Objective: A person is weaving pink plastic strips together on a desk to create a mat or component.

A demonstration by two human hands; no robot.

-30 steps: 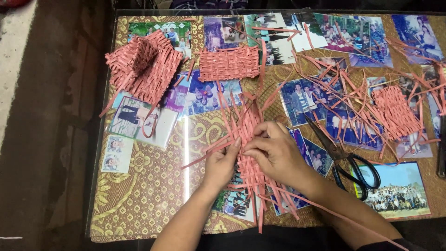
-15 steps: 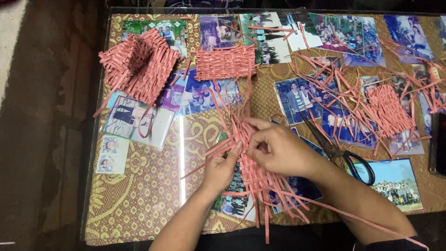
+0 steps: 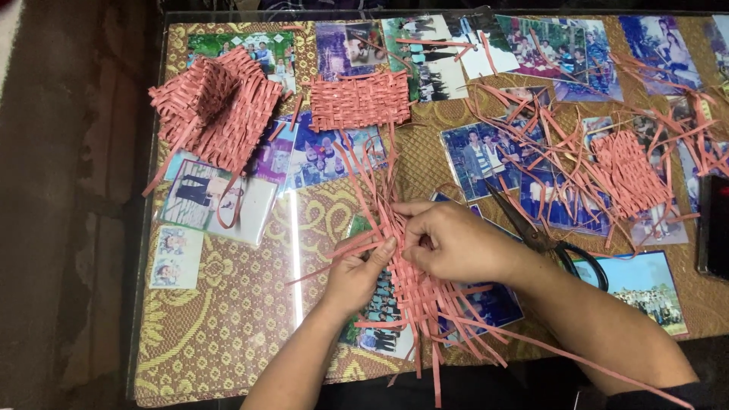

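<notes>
Both my hands meet mid-desk on the half-woven pink strip mat (image 3: 414, 281), left hand (image 3: 358, 275) pressing it flat while right hand (image 3: 456, 244) fingers pinch one strip to keep the weave tight.

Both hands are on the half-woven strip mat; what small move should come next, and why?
Probably slide the crossing strip under the right hand snug against the woven rows. The left hand already pins the half-woven pink mat on the glass tabletop, and the loose strip ends beyond it fan apart, unwoven.
</notes>
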